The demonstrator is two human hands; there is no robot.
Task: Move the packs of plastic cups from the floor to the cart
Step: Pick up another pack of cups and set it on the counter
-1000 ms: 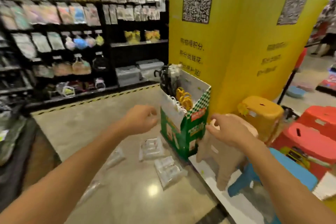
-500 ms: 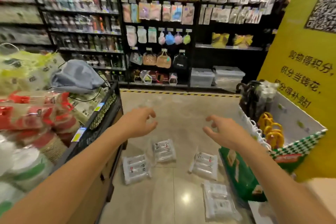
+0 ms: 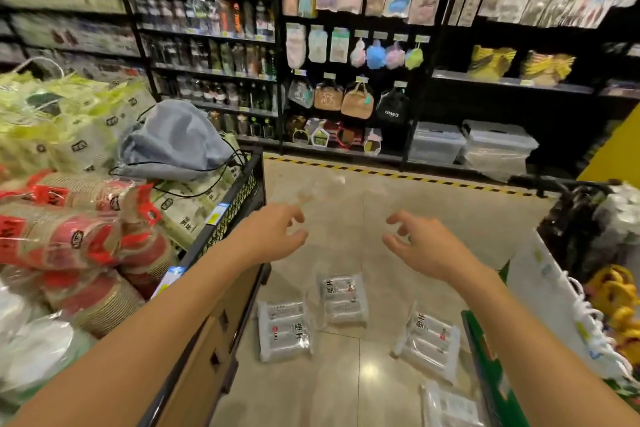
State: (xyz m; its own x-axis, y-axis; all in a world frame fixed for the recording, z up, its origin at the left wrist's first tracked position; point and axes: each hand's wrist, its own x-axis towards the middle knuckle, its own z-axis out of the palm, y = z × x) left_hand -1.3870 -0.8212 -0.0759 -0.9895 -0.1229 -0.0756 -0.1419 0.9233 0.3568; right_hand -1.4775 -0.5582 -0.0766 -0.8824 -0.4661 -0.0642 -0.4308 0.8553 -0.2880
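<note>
Several clear packs of plastic cups lie flat on the tiled floor: one (image 3: 284,331) beside the cart, one (image 3: 343,300) just right of it, a third (image 3: 429,341) further right and another (image 3: 450,407) at the bottom edge. The cart (image 3: 221,229) stands on the left, piled with bagged goods. My left hand (image 3: 273,234) hovers open beside the cart's black rim, holding nothing. Level with it, my right hand (image 3: 420,246) is stretched out, fingers spread and curled, also empty. Both hands are well above the packs.
A grey drawstring bag (image 3: 173,142) lies on top of the cart's load. A green and white cardboard display box (image 3: 540,308) with goods stands on the right, close to the packs. Black shelving (image 3: 346,45) and clear storage bins (image 3: 498,149) line the far side of the aisle.
The view has swung left from the yellow pillar and stools to the cart and shelves. Both hands stay raised and empty, fingers now more spread. The packs have not moved.
</note>
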